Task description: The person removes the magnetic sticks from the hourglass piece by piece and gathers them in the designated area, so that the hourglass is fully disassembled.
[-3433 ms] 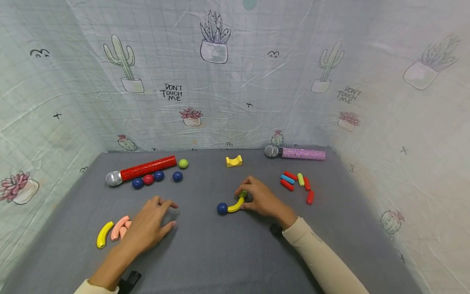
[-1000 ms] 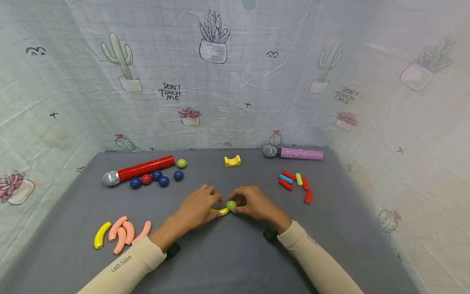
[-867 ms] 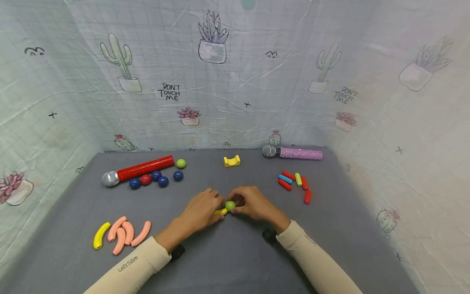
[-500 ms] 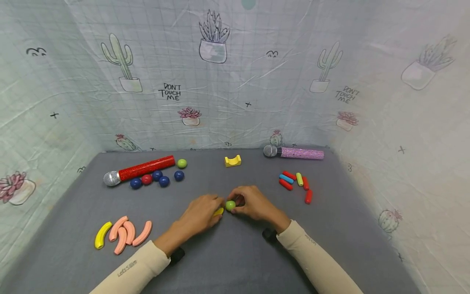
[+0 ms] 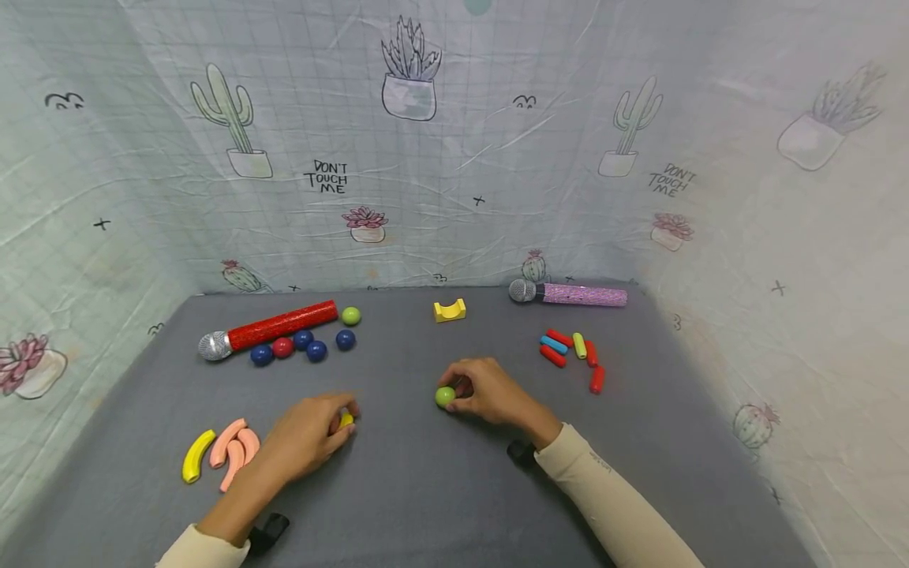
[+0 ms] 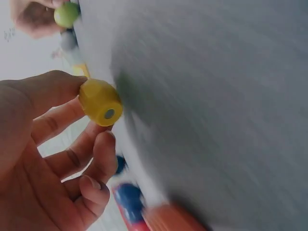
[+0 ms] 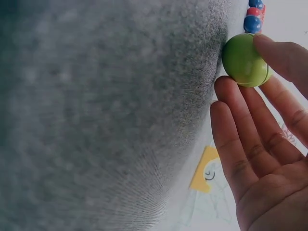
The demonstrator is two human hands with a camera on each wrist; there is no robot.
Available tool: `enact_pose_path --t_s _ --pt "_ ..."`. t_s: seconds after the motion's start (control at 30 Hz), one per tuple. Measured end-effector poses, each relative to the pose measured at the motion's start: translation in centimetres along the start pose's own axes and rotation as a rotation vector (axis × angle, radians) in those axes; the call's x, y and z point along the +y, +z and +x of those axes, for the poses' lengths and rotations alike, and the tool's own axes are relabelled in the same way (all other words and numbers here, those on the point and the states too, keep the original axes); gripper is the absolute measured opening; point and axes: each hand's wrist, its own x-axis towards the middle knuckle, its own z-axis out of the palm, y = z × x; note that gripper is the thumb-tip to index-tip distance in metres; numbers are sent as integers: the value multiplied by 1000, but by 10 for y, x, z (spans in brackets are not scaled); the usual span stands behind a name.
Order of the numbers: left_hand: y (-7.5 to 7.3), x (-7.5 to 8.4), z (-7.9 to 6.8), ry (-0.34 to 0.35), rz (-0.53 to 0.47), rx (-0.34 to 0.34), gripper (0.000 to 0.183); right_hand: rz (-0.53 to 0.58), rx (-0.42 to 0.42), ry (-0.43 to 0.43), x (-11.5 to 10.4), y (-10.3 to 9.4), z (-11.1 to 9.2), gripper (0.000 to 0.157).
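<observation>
My left hand, left of the table's middle, pinches a yellow curved magnetic rod between thumb and fingers. A grey disc shows in the rod's end in the left wrist view; most of its length is foreshortened or hidden. Near the middle of the table, my right hand holds a green ball with thumb and fingertips. The rod and that ball are apart. Behind the left hand lie several pink curved rods and another yellow curved rod.
A red microphone lies at back left, with blue balls, a red ball and a second green ball near it. A yellow cradle-shaped block, a pink microphone and short straight rods lie farther back and right.
The yellow rod has come off the green ball and moved left in my left hand. The blue ball once on its other end now lies among the others. My right hand stays near the middle.
</observation>
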Motion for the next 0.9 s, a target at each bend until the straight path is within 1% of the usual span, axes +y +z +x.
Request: enact_pose_path --t_s 0.13,0.23,0.3,0.37,0.47,0.6,0.67,0.8,0.9 --pt "-10 -17 -17 -61 21 -13 14 -12 -13 -4 -1 -1 4 27" --pt "-16 -25 -26 -105 34 -32 18 -28 -16 -12 -4 0 9 26" --pt "-19 -28 -30 -113 34 -44 22 -37 -11 -18 -7 2 15 26" --pt "-21 -29 -32 -101 42 -49 26 -26 2 -14 -10 5 23 25" --pt "-22 -29 -35 -85 57 -51 32 16 39 3 -18 12 40 25" --pt "-22 -30 -38 -89 81 -58 35 93 95 77 -29 22 69 26" --pt "-23 -31 -39 -97 88 -61 37 126 118 128 -35 27 84 27" --pt "-25 -36 -43 -86 108 -44 39 166 161 198 -41 38 114 27" --pt "-26 -39 -46 -94 121 -42 40 186 186 238 -44 46 131 26"
